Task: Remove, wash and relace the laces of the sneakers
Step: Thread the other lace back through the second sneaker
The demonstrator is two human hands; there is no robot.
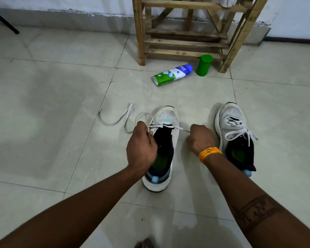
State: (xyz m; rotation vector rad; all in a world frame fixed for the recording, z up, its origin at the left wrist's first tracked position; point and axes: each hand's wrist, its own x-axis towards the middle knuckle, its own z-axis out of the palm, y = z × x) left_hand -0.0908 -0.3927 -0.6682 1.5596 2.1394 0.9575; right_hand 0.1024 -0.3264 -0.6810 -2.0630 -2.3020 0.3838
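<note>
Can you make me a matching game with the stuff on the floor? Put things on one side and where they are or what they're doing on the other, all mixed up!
Things:
1. Spray can
2. Green cap
3. Right sneaker
4. Left sneaker

States:
A. Laced up, with nobody touching it
B. Lying on its side on the tiles
C. Standing up by the wooden rack's leg
D. Between the two hands, with only the bottom of its lace threaded

Pairs: 1-B, 2-C, 3-A, 4-D
</note>
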